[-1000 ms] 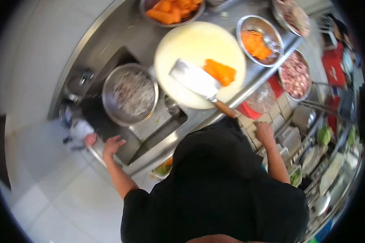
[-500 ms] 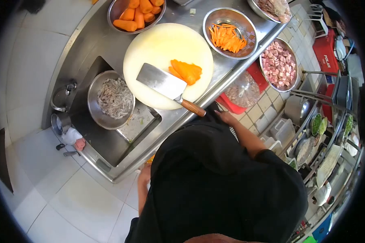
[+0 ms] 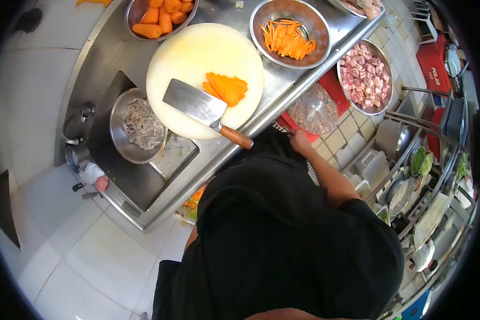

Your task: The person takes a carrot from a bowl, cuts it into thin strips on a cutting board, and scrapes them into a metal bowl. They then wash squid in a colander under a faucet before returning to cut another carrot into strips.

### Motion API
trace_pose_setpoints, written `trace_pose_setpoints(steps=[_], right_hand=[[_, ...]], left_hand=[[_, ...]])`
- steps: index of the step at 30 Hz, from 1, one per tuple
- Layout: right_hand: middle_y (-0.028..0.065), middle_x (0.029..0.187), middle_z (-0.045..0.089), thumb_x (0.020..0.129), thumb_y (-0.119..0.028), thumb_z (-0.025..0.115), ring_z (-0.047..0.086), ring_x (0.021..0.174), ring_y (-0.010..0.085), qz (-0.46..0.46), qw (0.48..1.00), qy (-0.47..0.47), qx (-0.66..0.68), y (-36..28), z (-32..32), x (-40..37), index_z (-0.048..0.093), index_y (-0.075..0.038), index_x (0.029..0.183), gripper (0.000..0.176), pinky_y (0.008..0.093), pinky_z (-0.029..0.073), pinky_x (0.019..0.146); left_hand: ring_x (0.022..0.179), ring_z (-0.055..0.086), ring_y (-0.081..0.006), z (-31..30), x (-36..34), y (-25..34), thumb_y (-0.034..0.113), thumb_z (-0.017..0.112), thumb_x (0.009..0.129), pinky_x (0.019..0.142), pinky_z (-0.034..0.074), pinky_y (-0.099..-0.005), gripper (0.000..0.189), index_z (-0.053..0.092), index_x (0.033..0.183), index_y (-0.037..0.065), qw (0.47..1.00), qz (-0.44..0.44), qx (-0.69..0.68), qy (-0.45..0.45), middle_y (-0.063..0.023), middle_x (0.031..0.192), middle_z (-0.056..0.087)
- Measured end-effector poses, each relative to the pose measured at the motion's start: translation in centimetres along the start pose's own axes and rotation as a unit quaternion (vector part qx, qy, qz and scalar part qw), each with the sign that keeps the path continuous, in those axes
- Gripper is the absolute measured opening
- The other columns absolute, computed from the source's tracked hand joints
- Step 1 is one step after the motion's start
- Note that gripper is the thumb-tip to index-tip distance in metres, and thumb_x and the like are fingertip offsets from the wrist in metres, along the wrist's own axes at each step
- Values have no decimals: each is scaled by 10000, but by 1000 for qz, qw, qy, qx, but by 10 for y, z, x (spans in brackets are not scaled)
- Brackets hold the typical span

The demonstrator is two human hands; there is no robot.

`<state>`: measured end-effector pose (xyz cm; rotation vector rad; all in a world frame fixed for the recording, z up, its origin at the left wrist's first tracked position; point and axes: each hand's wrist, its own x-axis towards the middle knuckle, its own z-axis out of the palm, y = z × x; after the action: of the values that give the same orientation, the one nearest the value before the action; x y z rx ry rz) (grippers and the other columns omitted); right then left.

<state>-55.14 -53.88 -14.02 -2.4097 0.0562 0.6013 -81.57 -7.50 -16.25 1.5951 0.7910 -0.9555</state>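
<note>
My right hand is low at my right side, at the edge of my black clothing. Its fingers look curled on the cloth, though they show only in part. Of my left arm, just a strip of skin appears beside my body; the hand is hidden. A cleaver with a wooden handle lies on the round cutting board, its handle jutting past the counter edge. Fanned slices of carrot sit beside the blade.
A bowl of peeled carrots and a colander of carrot strips stand on the counter. Left, a metal bowl of pale shreds is in the sink. Diced meat, a red crate and shelving are to the right.
My view has shifted, so the counter sits further left and up. My left hand has gone behind my body, showing vegetable scraps under the counter. My right hand has risen slightly with the cloth.
</note>
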Motion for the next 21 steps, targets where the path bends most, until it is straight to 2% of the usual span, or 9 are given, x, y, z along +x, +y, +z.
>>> trace_pose_setpoints(steps=[2,5,8,10,11,12,15,17,21], right_hand=[[295,936,710,826,-81,627,687,906,490,32,999,23,-32,-8,-7,5,733,20,1005,231,531,562,839],[293,985,712,862,-160,678,688,942,485,63,995,-60,-57,-22,-27,11,715,22,1068,277,527,561,857],[274,1049,717,890,-305,742,696,1001,450,-20,993,-83,-78,-20,-34,16,702,19,1106,391,497,567,867],[253,1075,720,896,-373,757,701,1028,418,-63,992,-47,-103,-48,-52,9,704,18,1102,445,476,566,877],[242,1087,721,899,-407,765,703,1042,401,-84,989,-27,-115,-74,-67,6,705,17,1100,474,466,565,882],[222,1065,727,897,-401,773,707,1033,385,-72,995,-58,-40,-105,-86,7,704,12,1113,472,460,565,884],[192,1042,739,927,-378,762,722,1011,322,-76,977,-139,142,-167,-101,12,698,4,1143,444,416,563,883],[227,1063,733,919,-405,761,717,1015,365,-109,977,-154,103,-200,-93,11,683,7,1142,475,447,555,885],[278,1061,711,913,-399,737,689,1024,439,-123,974,-189,15,-226,-69,15,638,28,1166,505,498,531,903]], left_hand=[[990,715,-207,1,12,-10,162,731,924,880,557,-340,453,665,1328,-32,1000,10,-15,9,-58,1187,744],[992,717,-209,5,28,-26,161,725,927,883,557,-338,443,668,1322,-33,998,24,-49,17,-55,1183,745],[994,718,-211,8,35,-40,161,720,931,886,556,-337,434,671,1316,-34,993,37,-112,19,-53,1180,747],[995,719,-212,7,38,-52,160,716,934,888,556,-335,428,674,1312,-35,985,48,-162,16,-51,1177,748],[995,719,-212,7,35,-51,160,714,935,889,555,-335,424,675,1310,-35,988,52,-142,20,-51,1176,748],[996,720,-213,4,34,-56,160,712,936,890,555,-334,421,676,1308,-35,991,51,-118,26,-50,1175,749],[1012,725,-259,-4,20,-55,210,638,983,900,550,-366,344,703,1237,-12,988,71,119,63,-91,1115,768],[1033,722,-293,-17,6,-33,251,593,1011,913,544,-381,345,713,1221,5,967,72,233,68,-130,1101,769],[1097,706,-368,-31,-45,83,344,511,1060,951,527,-398,410,714,1251,43,963,28,267,-5,-234,1129,744]])
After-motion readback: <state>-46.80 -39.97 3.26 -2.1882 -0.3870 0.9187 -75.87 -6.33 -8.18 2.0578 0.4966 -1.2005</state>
